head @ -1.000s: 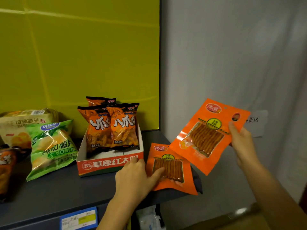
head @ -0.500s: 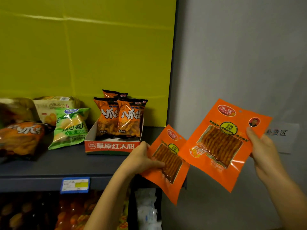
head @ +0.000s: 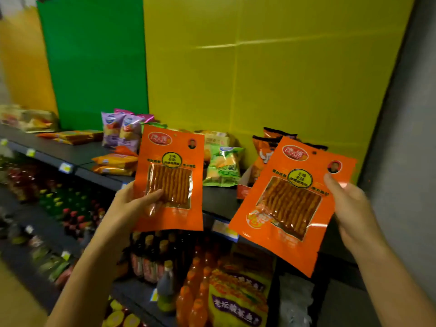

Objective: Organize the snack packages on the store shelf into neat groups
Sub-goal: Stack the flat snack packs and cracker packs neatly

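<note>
I hold two flat orange snack packets with clear windows, both lifted in front of the dark shelf (head: 77,154). My left hand (head: 132,206) grips the smaller packet (head: 169,180) upright by its lower left edge. My right hand (head: 349,208) grips the larger packet (head: 292,204), tilted, by its right edge. Behind them on the shelf lie a green chip bag (head: 223,167), purple bags (head: 120,131), flat yellow-orange packs (head: 114,162) and dark orange bags (head: 262,147) in a box, mostly hidden by the larger packet.
Yellow (head: 271,79) and green (head: 94,62) panels back the shelf. A grey wall (head: 412,138) closes the right end. Lower shelves hold bottles (head: 151,256), orange drinks (head: 195,291) and yellow bags (head: 238,300). More flat packs (head: 70,135) lie further left.
The view has swung left and pulled back, showing more of the shelf. My left hand has raised the smaller packet upright and away from the larger one, which stays in my right hand.
</note>
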